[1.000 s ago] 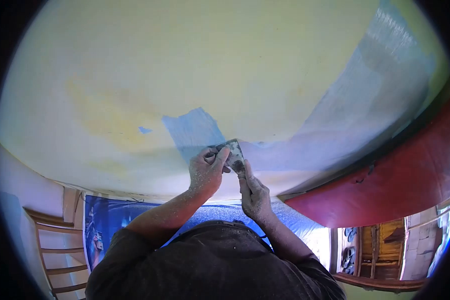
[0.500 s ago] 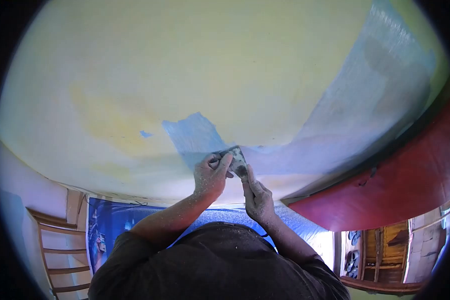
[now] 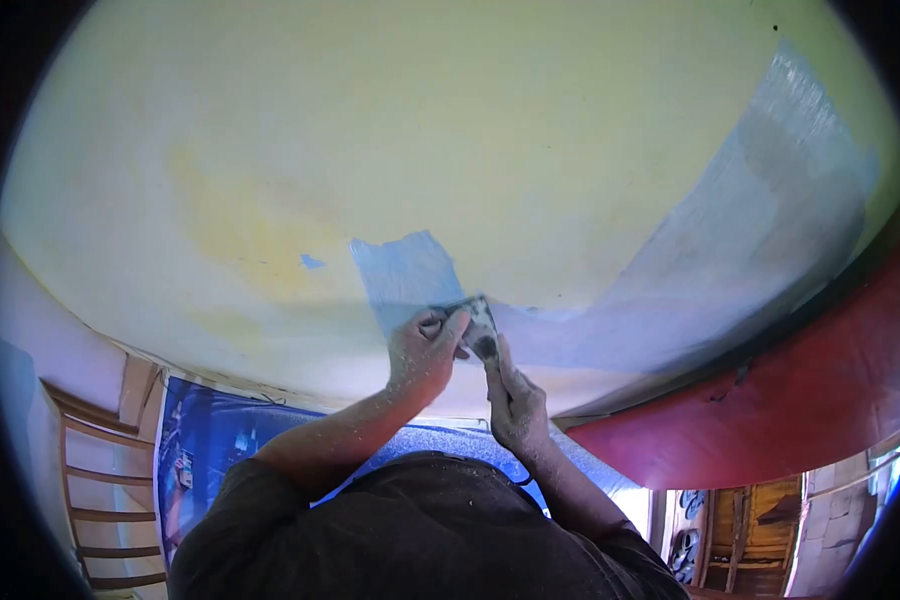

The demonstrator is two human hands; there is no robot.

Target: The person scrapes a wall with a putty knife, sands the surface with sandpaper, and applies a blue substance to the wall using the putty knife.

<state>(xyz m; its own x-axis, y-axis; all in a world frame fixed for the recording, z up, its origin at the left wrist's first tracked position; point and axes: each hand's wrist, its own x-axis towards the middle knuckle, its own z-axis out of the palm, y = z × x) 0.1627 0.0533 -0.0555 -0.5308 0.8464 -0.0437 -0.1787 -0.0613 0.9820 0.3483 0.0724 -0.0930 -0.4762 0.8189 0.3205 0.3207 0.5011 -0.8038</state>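
Both dusty hands meet in front of a yellowish wall (image 3: 490, 130). My left hand (image 3: 425, 350) pinches the edge of a flat, stained scraper-like blade (image 3: 478, 318) between thumb and fingers. My right hand (image 3: 516, 402) is wrapped round the lower, handle end of the same tool. Beside the blade, the wall shows a blue patch (image 3: 407, 270) with ragged edges, and a wider bluish-grey area (image 3: 730, 220) runs up to the right.
A red sheet (image 3: 740, 400) hangs at the right. Below the wall lies a blue printed sheet (image 3: 220, 430). Wooden ladder-like slats (image 3: 110, 516) stand at the lower left. Footwear (image 3: 684, 550) sits beside a wooden opening (image 3: 755, 530) at the lower right.
The view has shifted slightly, so the wall patches appear further right and the red sheet lower. Both hands keep hold of the tool, almost unchanged.
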